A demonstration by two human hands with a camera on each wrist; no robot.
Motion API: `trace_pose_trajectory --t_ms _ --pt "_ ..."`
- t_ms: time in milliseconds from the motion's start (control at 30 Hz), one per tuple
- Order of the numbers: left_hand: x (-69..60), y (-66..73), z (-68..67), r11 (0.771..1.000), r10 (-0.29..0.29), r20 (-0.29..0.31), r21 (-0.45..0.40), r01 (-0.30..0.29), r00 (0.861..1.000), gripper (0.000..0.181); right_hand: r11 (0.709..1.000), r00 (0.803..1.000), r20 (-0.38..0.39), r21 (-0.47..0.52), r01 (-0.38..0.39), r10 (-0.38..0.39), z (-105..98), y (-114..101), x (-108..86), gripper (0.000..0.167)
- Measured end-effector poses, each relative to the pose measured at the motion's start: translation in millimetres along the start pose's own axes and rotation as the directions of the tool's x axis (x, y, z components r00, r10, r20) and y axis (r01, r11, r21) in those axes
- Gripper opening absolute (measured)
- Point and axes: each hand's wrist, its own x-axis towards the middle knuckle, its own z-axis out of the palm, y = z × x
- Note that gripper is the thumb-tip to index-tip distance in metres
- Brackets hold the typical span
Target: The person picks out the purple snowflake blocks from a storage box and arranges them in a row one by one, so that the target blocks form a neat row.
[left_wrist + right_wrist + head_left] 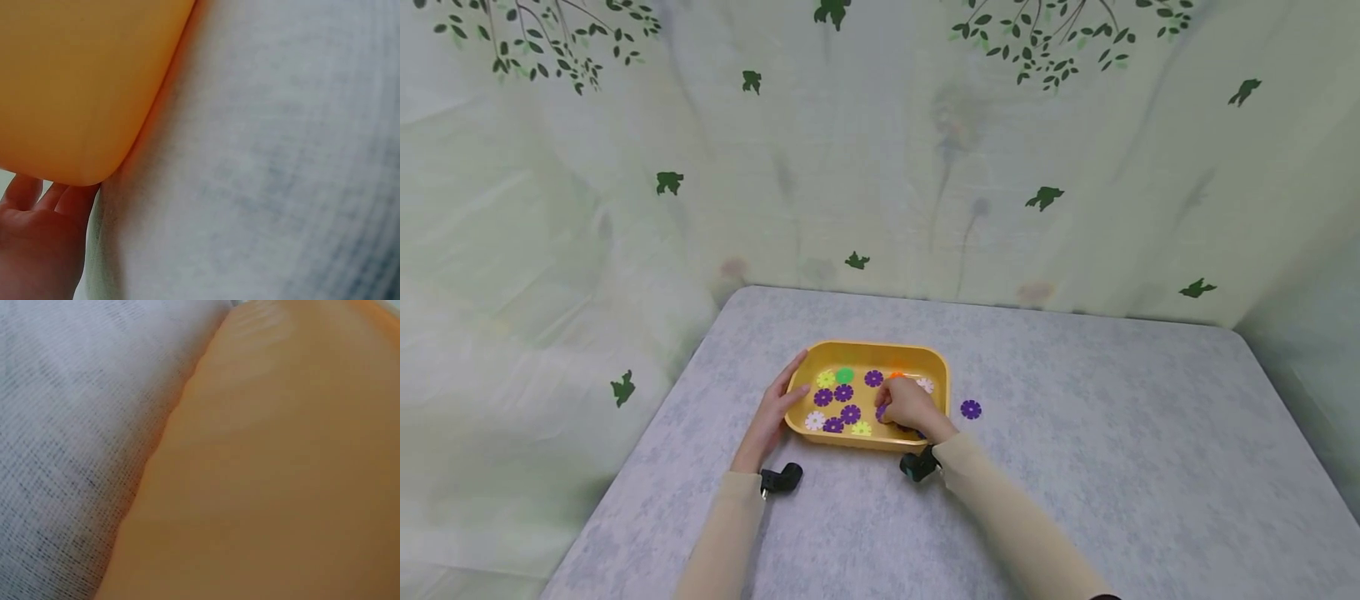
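Note:
A yellow plastic tray (865, 444) stands on the table, holding several flower-shaped plastic discs in purple, yellow, white, green and orange. My left hand (772, 410) grips the tray's left end, thumb over the rim and the other fingers along the outside wall; the left wrist view shows those fingers (25, 194) against the wall. Reaching over the near right side, my right hand (912, 406) is inside the tray with fingers bent down, pinching a purple disc (881, 412) at the fingertips. The right wrist view shows only the tray's outer wall (269, 462) and the cloth.
One purple disc (971, 409) lies on the table just right of the tray. A grey mottled cloth (1112, 433) covers the table. Behind and at the sides hang pale curtains (880, 167) with leaf prints and dark green bird shapes.

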Motion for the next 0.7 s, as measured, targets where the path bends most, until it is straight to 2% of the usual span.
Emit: trace_pose_trajectory --t_ms 167,233,367,467,600,700 --pt "8.1 -16.6 -5.3 1.000 0.008 -0.013 -0.018 -0.008 1.000 0.058 0.998 1.000 0.015 0.063 0.024 -0.025 -2 2 0.2 0.014" --pt "11.1 -23.2 -6.9 1.000 0.010 -0.023 -0.018 -0.010 1.000 0.058 0.995 0.998 0.013 0.083 0.053 -0.054 -5 3 -0.2 0.013" --pt "12.6 -27.4 -7.0 1.000 0.018 -0.033 -0.003 -0.018 0.999 0.058 0.982 0.992 -0.019 0.144 0.123 -0.121 -14 4 -3.8 0.011" --pt "11.9 -25.9 -6.7 1.000 0.010 -0.035 -0.011 -0.010 0.999 0.057 0.955 0.990 -0.031 0.258 0.143 -0.139 -26 4 -10.5 0.008" --pt "7.7 -16.6 -5.1 1.000 -0.001 -0.025 -0.032 0.001 1.000 0.058 0.901 0.992 -0.045 0.417 0.122 -0.114 -46 7 -22.1 0.016" --pt "3.9 -8.6 -3.1 0.999 0.003 -0.014 -0.034 -0.003 1.000 0.059 0.876 0.993 -0.076 0.468 0.115 -0.090 -62 17 -30.1 0.020"
